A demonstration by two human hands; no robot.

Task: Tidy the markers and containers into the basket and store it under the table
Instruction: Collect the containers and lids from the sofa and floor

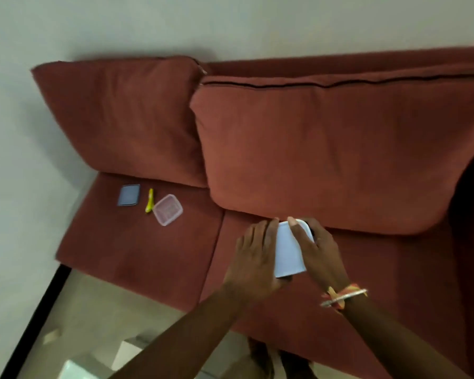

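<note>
Both my hands hold a pale blue-white container (288, 253) over the red sofa seat (148, 255). My left hand (255, 258) grips its left side and my right hand (320, 250) grips its right side, fingers laid over the top. Farther left on the seat lie a blue lid (129, 195), a yellow marker (149, 200) and a clear square container (167, 209). No basket shows in the view.
Two big red back cushions (326, 149) lean against the wall behind the seat. A glass table top with a black edge (36, 321) sits at the lower left, with pale objects blurred beneath the glass.
</note>
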